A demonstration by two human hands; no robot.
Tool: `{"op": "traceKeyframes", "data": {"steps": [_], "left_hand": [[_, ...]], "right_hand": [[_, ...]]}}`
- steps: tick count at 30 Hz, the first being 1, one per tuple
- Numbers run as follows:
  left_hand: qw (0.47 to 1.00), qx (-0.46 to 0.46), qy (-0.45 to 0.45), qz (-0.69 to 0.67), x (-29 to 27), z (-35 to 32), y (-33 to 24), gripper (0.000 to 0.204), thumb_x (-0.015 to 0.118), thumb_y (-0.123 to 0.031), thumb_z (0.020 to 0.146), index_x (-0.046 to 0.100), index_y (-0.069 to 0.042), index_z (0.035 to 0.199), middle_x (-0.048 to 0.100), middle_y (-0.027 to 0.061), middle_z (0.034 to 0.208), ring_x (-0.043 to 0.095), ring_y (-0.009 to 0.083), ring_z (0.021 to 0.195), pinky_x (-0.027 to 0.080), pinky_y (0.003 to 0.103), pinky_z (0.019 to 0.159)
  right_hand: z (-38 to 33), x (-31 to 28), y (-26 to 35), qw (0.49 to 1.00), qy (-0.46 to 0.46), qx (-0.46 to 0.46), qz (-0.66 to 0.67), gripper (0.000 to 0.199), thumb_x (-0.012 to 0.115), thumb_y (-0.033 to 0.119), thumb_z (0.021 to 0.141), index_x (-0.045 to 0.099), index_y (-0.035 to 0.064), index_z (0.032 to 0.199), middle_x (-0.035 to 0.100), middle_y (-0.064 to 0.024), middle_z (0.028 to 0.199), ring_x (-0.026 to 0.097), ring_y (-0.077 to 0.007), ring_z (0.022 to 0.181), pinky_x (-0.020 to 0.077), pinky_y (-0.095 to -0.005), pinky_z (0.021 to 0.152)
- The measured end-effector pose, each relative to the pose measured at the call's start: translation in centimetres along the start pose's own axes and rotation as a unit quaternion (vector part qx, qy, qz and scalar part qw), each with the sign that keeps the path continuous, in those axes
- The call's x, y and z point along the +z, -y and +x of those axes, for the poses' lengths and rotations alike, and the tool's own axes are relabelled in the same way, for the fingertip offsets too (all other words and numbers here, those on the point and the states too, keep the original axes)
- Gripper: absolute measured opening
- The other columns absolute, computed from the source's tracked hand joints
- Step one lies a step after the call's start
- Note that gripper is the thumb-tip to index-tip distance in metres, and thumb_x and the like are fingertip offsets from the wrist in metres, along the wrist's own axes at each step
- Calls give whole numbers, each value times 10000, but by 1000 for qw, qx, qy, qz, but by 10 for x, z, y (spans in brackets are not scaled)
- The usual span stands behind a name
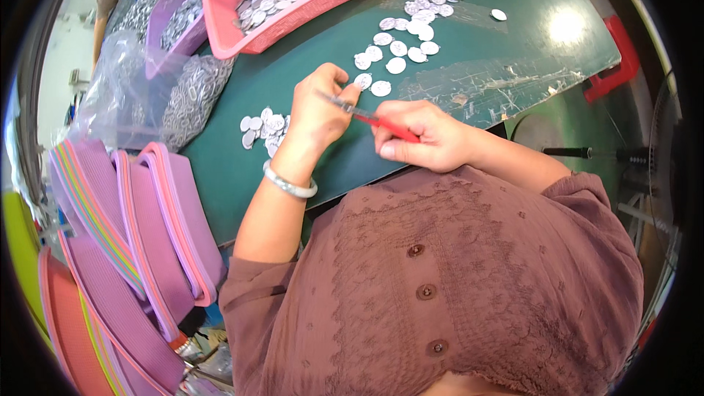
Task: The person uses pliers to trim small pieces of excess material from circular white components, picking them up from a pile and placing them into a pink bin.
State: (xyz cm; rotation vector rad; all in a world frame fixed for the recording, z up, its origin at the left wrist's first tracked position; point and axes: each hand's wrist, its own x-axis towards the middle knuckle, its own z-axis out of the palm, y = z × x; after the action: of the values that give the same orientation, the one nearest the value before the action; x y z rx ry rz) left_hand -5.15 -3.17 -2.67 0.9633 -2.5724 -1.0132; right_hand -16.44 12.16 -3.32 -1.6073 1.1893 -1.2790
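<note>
My right hand (433, 136) is closed round the red handles of a pair of pliers (397, 129). Their metal jaws point left and cross in front of my left hand (321, 106). The left hand's fingers are curled and pinched together, and what they hold, if anything, is hidden. Right by its fingertips is a silver oval medal (364, 81) with a small loop; whether the fingers touch it I cannot tell. Another silver medal (380, 89) lies just to its right. On the left wrist is a pale bangle (290, 182).
Silver medals (398, 48) lie scattered across the green table (469, 51), and a pile of them (264, 128) sits left of my wrist. A pink tray (323, 0) holds more. Near it are a purple tray (158, 37), a clear bag of metal links (192, 92) and stacked purple trays (158, 213).
</note>
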Motion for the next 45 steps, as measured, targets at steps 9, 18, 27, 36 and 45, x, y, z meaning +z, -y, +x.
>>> {"op": "traceKeyframes", "data": {"steps": [9, 18, 27, 36, 45], "left_hand": [[988, -53, 79, -122, 2, -16, -14, 150, 603, -73, 786, 587, 53, 866, 559, 4, 608, 471, 37, 527, 372, 198, 466], [969, -59, 112, -213, 9, -23, -7, 188, 584, -72, 800, 616, 51, 939, 624, 79, 691, 548, 76, 590, 451, 218, 535], [983, 10, 82, -165, 7, -25, -6, 157, 600, -56, 783, 628, 24, 915, 626, 129, 776, 582, 140, 628, 459, 246, 573], [997, -6, -3, -72, 4, -20, -12, 191, 653, -98, 731, 619, -6, 895, 544, 90, 631, 502, 154, 507, 417, 285, 488], [998, 23, -40, -29, 7, -19, -8, 212, 657, -142, 725, 628, -31, 904, 560, 106, 627, 531, 196, 511, 434, 319, 495]], "right_hand": [[-3, 6, -7, 998, 33, -60, 0, 200, 649, 188, 769, 549, 17, 737, 501, -79, 742, 487, -218, 601, 393, -316, 538], [-3, 0, -9, 997, 43, -55, 38, 120, 639, 121, 770, 572, 21, 768, 526, -98, 812, 500, -200, 639, 405, -301, 566], [1, 1, -13, 997, 32, -58, 51, 216, 658, 187, 762, 537, 13, 724, 502, -86, 743, 479, -223, 587, 390, -318, 522], [3, -4, -11, 996, 66, -28, 58, 170, 666, 142, 758, 571, 2, 742, 542, -130, 803, 526, -223, 652, 415, -303, 556], [5, -5, -10, 995, 74, -30, 55, 167, 666, 136, 758, 577, -5, 762, 545, -131, 812, 526, -227, 664, 422, -298, 568]]}}
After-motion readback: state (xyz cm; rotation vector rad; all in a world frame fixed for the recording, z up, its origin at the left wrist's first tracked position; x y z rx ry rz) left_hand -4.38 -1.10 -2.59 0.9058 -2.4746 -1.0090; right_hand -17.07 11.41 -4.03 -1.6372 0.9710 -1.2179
